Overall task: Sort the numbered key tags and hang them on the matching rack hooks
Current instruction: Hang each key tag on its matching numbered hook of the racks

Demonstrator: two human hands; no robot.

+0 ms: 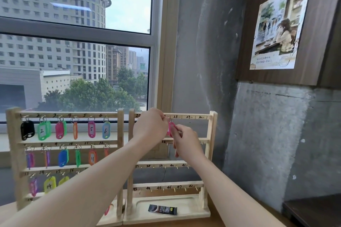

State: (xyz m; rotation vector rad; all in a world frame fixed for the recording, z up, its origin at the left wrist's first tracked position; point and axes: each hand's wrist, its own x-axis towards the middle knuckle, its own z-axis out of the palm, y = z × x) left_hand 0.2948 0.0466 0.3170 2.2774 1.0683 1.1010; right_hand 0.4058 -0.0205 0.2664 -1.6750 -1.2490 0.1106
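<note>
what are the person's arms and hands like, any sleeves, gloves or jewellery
Both forearms are bare as far as the frame shows, with no sleeves in view. The left hand and right hand wear no gloves, and no rings, watch or bracelet are visible on the fingers or wrists.

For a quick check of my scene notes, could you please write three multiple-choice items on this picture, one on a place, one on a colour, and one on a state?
1. Where does the small dark packet lie?
A. in the base tray of the right rack
B. on the window sill
C. on the top bar of the left rack

2. What colour is the tag marked 6?
A. black
B. orange
C. light blue

3. What are the two hands doing?
A. resting open on the table
B. both holding the pink key tag at the right rack's top row
C. lifting the packet

Answers: 1 A, it sits in the tray hollow; 2 C, light blue body under hook 6; 3 B, left hand at its ring, right hand pinching its body.
</note>
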